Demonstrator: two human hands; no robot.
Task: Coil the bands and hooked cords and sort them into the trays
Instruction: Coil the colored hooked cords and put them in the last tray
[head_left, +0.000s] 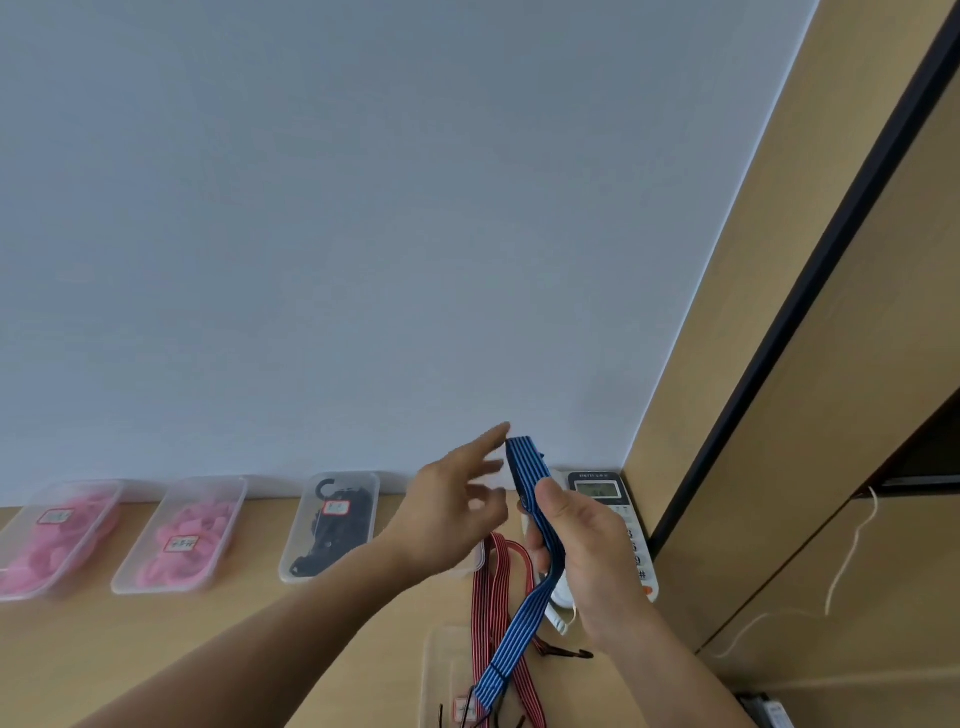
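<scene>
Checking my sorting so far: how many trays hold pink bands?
2. The first tray sits at the far left; the second tray is just right of it. Another tray, mostly hidden behind the left hand, might hold more.

Pink bands (49, 551), blk hooked cords (332, 535), blue striped cord (508, 649), red/blk striped cord (500, 564), tan table (208, 649), pale grey wall (363, 208).

One wide camera rides on the person's head, facing forward and tilted high: the wall (363, 208) fills most of the view, the worktop (78, 649) shows only along the bottom. The left hand (452, 509) and right hand (582, 545) sit close before the lens.
</scene>
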